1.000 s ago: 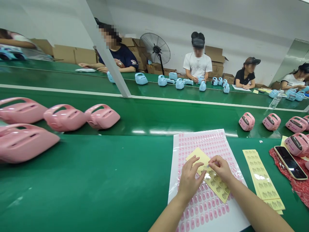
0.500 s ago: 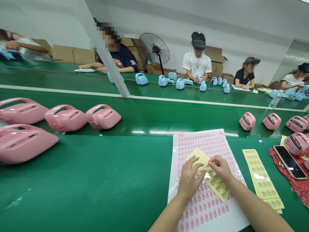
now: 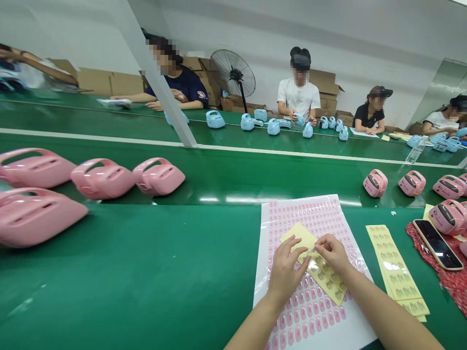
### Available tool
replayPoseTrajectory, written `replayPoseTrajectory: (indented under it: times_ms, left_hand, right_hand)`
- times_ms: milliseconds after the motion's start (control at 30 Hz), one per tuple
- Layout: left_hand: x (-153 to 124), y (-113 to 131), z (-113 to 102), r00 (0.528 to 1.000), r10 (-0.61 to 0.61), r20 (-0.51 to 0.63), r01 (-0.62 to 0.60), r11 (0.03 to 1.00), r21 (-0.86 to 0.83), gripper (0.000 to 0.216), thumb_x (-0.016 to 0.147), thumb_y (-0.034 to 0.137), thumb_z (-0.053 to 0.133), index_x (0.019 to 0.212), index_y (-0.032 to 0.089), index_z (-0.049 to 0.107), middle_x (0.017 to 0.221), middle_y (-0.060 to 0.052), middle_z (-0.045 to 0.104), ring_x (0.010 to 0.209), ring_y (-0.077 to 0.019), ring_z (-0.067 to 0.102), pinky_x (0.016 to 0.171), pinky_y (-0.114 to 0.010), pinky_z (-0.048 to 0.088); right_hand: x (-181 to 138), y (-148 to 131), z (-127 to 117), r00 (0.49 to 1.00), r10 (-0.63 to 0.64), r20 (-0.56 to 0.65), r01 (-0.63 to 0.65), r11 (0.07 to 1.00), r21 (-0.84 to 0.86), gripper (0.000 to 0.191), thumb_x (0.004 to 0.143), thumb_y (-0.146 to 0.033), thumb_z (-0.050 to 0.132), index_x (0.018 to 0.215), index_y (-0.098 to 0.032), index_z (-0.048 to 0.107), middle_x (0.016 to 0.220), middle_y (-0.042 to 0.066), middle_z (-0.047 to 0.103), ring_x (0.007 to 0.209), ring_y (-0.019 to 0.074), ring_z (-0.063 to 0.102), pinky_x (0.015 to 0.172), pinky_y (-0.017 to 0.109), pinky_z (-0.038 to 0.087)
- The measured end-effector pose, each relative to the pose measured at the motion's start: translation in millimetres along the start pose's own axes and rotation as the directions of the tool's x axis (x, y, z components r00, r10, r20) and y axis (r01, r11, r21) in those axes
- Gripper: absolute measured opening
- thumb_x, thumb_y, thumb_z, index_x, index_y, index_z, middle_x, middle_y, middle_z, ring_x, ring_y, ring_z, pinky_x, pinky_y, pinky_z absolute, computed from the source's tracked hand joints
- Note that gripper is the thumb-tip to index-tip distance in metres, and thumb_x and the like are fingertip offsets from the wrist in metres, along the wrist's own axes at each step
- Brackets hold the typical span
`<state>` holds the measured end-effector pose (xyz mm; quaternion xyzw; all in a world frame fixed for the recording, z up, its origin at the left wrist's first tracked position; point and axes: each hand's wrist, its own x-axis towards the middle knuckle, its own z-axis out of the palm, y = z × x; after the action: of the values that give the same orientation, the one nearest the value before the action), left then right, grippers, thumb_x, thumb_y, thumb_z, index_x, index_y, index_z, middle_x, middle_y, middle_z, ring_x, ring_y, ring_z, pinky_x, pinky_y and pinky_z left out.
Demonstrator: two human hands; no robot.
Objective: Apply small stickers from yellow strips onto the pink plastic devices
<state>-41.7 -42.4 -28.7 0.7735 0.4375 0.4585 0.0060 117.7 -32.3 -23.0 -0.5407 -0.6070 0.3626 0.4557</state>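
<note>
A yellow sticker sheet [image 3: 326,278] with rows of small printed stickers lies slantwise on a larger white sheet of pink oval stickers [image 3: 304,330]. My left hand [image 3: 286,267] rests at the yellow sheet's left edge, its fingers apart and holding nothing. Over the sheet's upper part, my right hand [image 3: 333,253] pinches a small pale sticker [image 3: 313,250] between thumb and forefinger. The sticker is mostly covered by the fingertips, and I cannot tell whether it is fully off the sheet.
More yellow sticker sheets [image 3: 396,267] lie to the right, beside a phone [image 3: 438,243] on red wrap. Pink handled casings [image 3: 158,177] stand left, with smaller pink units [image 3: 375,183] at right. Across the belt, several co-workers sit near blue casings [image 3: 215,119] and a fan [image 3: 233,73].
My hands have hardly moved. The pink casings on the belt have shifted slightly right. Across from me, a co-worker in white has lifted and tilted a blue casing.
</note>
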Motion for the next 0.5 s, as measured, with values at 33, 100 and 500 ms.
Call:
replayPoseTrajectory:
  times_ms: [33,100,500]
  left_hand:
    - [-0.4,-0.5,0.5,1.0,-0.011,0.006,0.011,1.0,0.004,0.009,0.079,0.025,0.054,0.086,0.024,0.059,0.097,-0.006,0.061,0.099,-0.0262,0.055,0.077,-0.043,0.05]
    - [-1.2,-1.6,1.4,0.999,-0.034,0.021,0.034,0.999,0.011,0.011,0.078,0.026,0.055,0.088,0.024,0.059,0.097,-0.006,0.061,0.098,-0.0263,0.056,0.077,-0.043,0.049]
    - [-2.1,-2.3,1.7,0.996,-0.078,0.051,0.079,0.997,-0.013,0.013,0.075,0.027,0.058,0.088,0.024,0.059,0.098,-0.006,0.061,0.098,-0.0263,0.056,0.077,-0.043,0.049]
  right_hand:
    - [0.0,0.1,-0.1,1.0,0.0,0.002,0.0,1.0,-0.001,0.015,0.07,-0.035,0.055,0.065,-0.021,0.057,0.071,0.003,0.058,0.071,0.0181,0.052,0.063,0.03,0.042]
    - [0.1,0.2,-0.2,1.0,0.001,-0.001,-0.001,1.0,-0.003,0.016,0.071,-0.036,0.055,0.064,-0.021,0.057,0.071,0.003,0.059,0.072,0.0182,0.053,0.063,0.03,0.042]
    - [0.2,-0.6,-0.1,1.0,0.011,-0.013,-0.011,1.0,-0.011,0.016,0.07,-0.035,0.055,0.063,-0.021,0.057,0.07,0.003,0.058,0.072,0.0181,0.053,0.063,0.03,0.042]
